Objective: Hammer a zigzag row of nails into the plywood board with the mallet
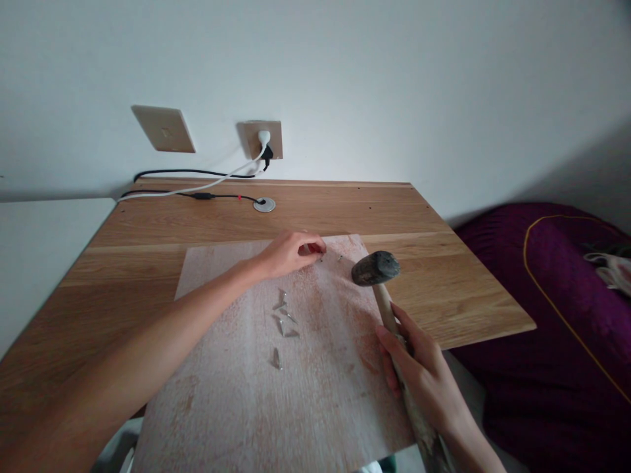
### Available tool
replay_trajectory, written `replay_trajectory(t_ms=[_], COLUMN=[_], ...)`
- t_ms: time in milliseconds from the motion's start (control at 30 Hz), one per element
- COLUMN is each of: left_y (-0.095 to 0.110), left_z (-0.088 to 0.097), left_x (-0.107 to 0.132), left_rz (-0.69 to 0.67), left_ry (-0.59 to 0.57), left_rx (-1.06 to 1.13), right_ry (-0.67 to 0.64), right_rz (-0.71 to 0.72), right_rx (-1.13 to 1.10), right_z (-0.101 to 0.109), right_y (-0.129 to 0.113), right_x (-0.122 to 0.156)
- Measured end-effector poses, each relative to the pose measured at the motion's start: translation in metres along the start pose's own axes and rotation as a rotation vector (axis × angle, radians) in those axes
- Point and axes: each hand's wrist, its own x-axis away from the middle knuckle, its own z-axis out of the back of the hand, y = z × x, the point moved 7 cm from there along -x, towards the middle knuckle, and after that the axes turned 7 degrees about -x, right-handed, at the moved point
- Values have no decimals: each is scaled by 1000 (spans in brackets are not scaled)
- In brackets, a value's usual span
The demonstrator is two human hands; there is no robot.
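Note:
My right hand (417, 364) is wrapped around the wooden handle of a mallet (375, 268), whose dark, worn head is raised over the right side of a pale wooden board (236, 407). Near the board's far edge, the fingertips of my left hand (290, 253) pinch a small nail (321, 259), mostly hidden by the fingers. Just right of them, another nail (340, 257) appears to stand in the board. Closer to me, several loose nails (282, 326) lie scattered in the middle, with one separate nail (277, 359) nearer still.
Beneath the board is a wooden desk (444, 289) against a white wall. Cables (197, 195) run along its back left to a wall socket (273, 139) and a round grommet (264, 204). A purple beanbag-like cushion (497, 263) bulges at the right.

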Motion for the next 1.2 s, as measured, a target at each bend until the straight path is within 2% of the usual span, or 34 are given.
replay_trajectory(t_ms=[800, 1200], left_y=[-1, -5], left_z=[-1, -3], left_x=[0, -1], left_rz=[-28, 39], left_ry=[8, -23], left_rx=[36, 78], right_ry=[-5, 12], right_rz=[-4, -2], right_rx=[7, 11], right_z=[1, 0], right_y=[-1, -4], right_x=[-2, -2])
